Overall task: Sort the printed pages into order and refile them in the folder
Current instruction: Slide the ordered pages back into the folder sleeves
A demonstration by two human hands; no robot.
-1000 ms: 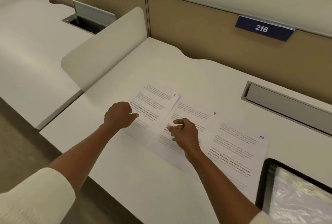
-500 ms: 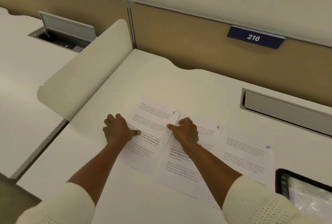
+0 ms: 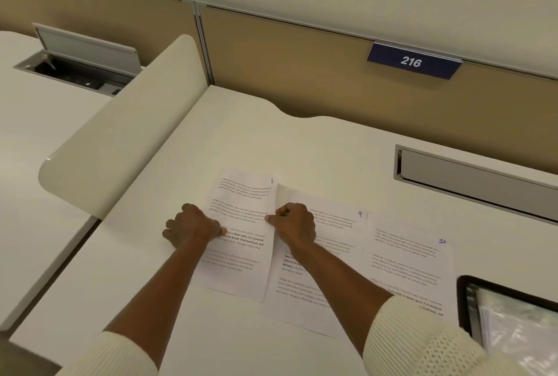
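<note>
So the three sheets were laid out in a row on the white tabletop [image 3: 317,146]: page 8 [image 3: 244,191] on the left, page 9 [image 3: 338,230] in the middle, page 10 [image 3: 404,258] on the right, each with its number handwritten in the top corner. Page 8's right edge lay over page 9's left edge, and the far part of that edge looked a bit raised, going by the shadow beside it. The left hand [image 3: 193,226] was curled at page 8's left edge with the thumb down on the paper. The right hand [image 3: 294,224] sat over page 9 with thumb and forefinger pinched together right at page 8's right edge, so it looked to me like both had hold of that one sheet, one side each. The folder [image 3: 462,303] was off at the lower right, just past page 10, showing a black rim and what looked like clear plastic sleeves inside. Handling-wise this was plain printer paper — super light, floppy, easy to crease and slippery on a smooth top. I'd take it by opposite edges or a corner and lift it flat instead of dragging it, since a slide would probably nudge page 9 along too. The plastic sleeves could catch a limp corner going in — I'd feed the short edge first.
</note>
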